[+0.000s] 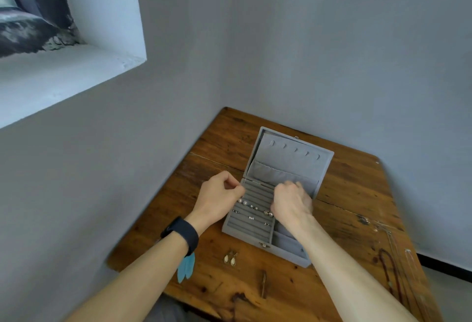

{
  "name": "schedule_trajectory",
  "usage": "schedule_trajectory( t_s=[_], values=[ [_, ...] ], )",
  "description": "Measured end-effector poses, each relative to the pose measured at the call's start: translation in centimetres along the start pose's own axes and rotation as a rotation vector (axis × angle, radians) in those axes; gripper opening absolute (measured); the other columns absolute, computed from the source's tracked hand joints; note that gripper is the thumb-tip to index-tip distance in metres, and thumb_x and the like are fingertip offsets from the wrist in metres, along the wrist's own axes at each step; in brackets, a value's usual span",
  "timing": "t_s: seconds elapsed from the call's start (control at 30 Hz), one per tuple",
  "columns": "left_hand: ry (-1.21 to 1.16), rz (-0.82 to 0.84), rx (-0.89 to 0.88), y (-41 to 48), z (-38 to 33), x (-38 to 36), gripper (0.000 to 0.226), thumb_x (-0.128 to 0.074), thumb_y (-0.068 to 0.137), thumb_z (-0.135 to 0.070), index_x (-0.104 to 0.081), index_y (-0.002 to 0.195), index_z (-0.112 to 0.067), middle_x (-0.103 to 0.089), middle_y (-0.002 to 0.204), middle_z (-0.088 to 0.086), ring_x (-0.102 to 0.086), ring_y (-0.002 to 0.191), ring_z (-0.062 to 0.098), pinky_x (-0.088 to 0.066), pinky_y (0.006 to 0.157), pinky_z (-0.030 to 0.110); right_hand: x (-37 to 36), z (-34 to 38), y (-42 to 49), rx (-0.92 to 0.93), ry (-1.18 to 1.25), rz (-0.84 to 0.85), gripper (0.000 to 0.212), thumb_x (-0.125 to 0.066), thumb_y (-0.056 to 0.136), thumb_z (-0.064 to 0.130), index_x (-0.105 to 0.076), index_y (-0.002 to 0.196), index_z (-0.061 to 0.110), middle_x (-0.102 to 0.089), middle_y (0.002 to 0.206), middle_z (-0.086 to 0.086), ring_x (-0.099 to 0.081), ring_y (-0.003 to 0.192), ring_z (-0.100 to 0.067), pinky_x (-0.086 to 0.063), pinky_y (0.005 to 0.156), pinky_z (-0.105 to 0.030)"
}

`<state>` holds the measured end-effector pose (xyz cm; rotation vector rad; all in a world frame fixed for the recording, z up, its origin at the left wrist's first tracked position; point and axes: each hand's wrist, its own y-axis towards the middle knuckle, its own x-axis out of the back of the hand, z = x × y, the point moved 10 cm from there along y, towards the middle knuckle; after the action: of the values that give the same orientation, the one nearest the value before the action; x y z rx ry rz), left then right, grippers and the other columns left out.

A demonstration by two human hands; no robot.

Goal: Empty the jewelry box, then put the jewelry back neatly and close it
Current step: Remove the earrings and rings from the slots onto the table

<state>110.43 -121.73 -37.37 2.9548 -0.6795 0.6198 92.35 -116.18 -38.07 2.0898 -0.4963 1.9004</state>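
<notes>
Both hands worked over the box, the left hand curled shut at its left rim, seemingly pinching one end of a beaded bracelet, the right hand fisted at the other end, what it gripped hidden; the wooden table bore the open grey jewelry box, lid tilted back; the bracelet lay slantwise across the ring slots, spanning hand to hand; drop earrings waited near the left wrist.
</notes>
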Motion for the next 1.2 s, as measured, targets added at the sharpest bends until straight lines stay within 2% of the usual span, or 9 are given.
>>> schedule_trajectory(
  t_s=[0.17,0.27,0.37,0.47,0.6,0.8,1.03,1.13,1.2],
  values=[
    [-0.019,-0.007,0.022,-1.1,1.0,0.9,0.005,-0.07,0.087,-0.025,-0.067,0.089,-0.021,-0.07,0.092,-0.008,-0.062,0.089,0.002,-0.044,0.07,0.014,-0.3,-1.0,0.1,-0.118,0.145,0.054,0.021,-0.066,0.09,0.019,-0.069,0.109,0.012,-0.065,0.114,-0.01,-0.062,0.105,-0.029,-0.058,0.082,-0.038],
    [-0.031,-0.001,0.015,-1.9,1.3,1.1,0.006,-0.071,0.088,-0.026,-0.067,0.091,-0.023,-0.069,0.094,-0.009,-0.061,0.093,0.003,-0.044,0.072,0.015,0.0,-2.2,-0.5,-0.131,0.347,0.009,0.016,-0.062,0.093,0.02,-0.072,0.105,0.024,-0.07,0.111,-0.001,-0.066,0.097,-0.021,-0.056,0.077,-0.03],
    [-0.071,0.012,0.003,-3.0,1.6,1.0,0.008,-0.072,0.088,-0.026,-0.067,0.094,-0.027,-0.069,0.096,-0.012,-0.061,0.094,-0.001,-0.043,0.074,0.015,1.4,-3.3,-2.8,-0.121,0.652,-0.088,0.007,-0.063,0.096,0.027,-0.069,0.097,0.029,-0.07,0.093,0.012,-0.063,0.082,-0.007,-0.047,0.066,-0.02],
    [-0.099,0.075,-0.019,-4.5,1.8,0.1,0.013,-0.071,0.09,-0.029,-0.07,0.1,-0.036,-0.072,0.099,-0.015,-0.062,0.095,-0.008,-0.045,0.079,0.013,1.6,-4.5,-6.6,-0.157,0.896,-0.164,0.005,-0.066,0.094,0.03,-0.068,0.093,0.034,-0.068,0.09,0.02,-0.061,0.085,0.006,-0.044,0.068,-0.013],
    [-0.022,0.145,-0.055,-6.9,2.0,-1.5,0.013,-0.07,0.091,-0.031,-0.076,0.1,-0.038,-0.072,0.099,-0.026,-0.06,0.096,-0.014,-0.044,0.08,0.004,0.1,-5.0,-12.2,-0.165,1.088,-0.217,0.008,-0.072,0.09,0.026,-0.07,0.091,0.034,-0.071,0.089,0.026,-0.064,0.091,0.009,-0.047,0.073,-0.008],
    [0.091,0.212,-0.125,-10.9,2.4,-3.8,0.011,-0.072,0.09,-0.028,-0.079,0.098,-0.032,-0.074,0.093,-0.024,-0.063,0.093,-0.013,-0.045,0.083,0.004,-3.5,-4.4,-18.7,-0.16,1.153,-0.193,0.013,-0.072,0.09,0.023,-0.072,0.097,0.033,-0.072,0.09,0.025,-0.066,0.091,0.007,-0.047,0.077,-0.006],
    [0.302,0.323,-0.195,-13.7,3.9,-5.9,0.015,-0.07,0.091,-0.035,-0.077,0.103,-0.038,-0.072,0.1,-0.027,-0.062,0.099,-0.011,-0.047,0.091,0.012,-6.2,-2.2,-22.0,-0.084,1.069,-0.122,0.013,-0.07,0.092,0.027,-0.075,0.1,0.036,-0.071,0.091,0.029,-0.062,0.095,0.013,-0.044,0.077,-0.003],
    [0.405,0.34,-0.213,-13.9,4.1,-6.4,0.017,-0.067,0.093,-0.035,-0.075,0.108,-0.039,-0.07,0.106,-0.026,-0.06,0.104,-0.008,-0.046,0.095,0.014,-6.6,-1.7,-22.2,-0.057,1.019,-0.126,0.015,-0.067,0.094,0.029,-0.074,0.105,0.037,-0.071,0.096,0.025,-0.062,0.096,0.009,-0.046,0.08,-0.006],
    [0.443,0.334,-0.229,-13.5,3.9,-6.5,0.018,-0.067,0.094,-0.034,-0.075,0.109,-0.037,-0.071,0.107,-0.024,-0.06,0.103,-0.007,-0.046,0.095,0.015,-6.7,-1.5,-21.9,-0.045,0.989,-0.141,0.015,-0.066,0.094,0.03,-0.073,0.107,0.035,-0.071,0.098,0.022,-0.063,0.096,0.005,-0.05,0.084,-0.014]
  ],
)
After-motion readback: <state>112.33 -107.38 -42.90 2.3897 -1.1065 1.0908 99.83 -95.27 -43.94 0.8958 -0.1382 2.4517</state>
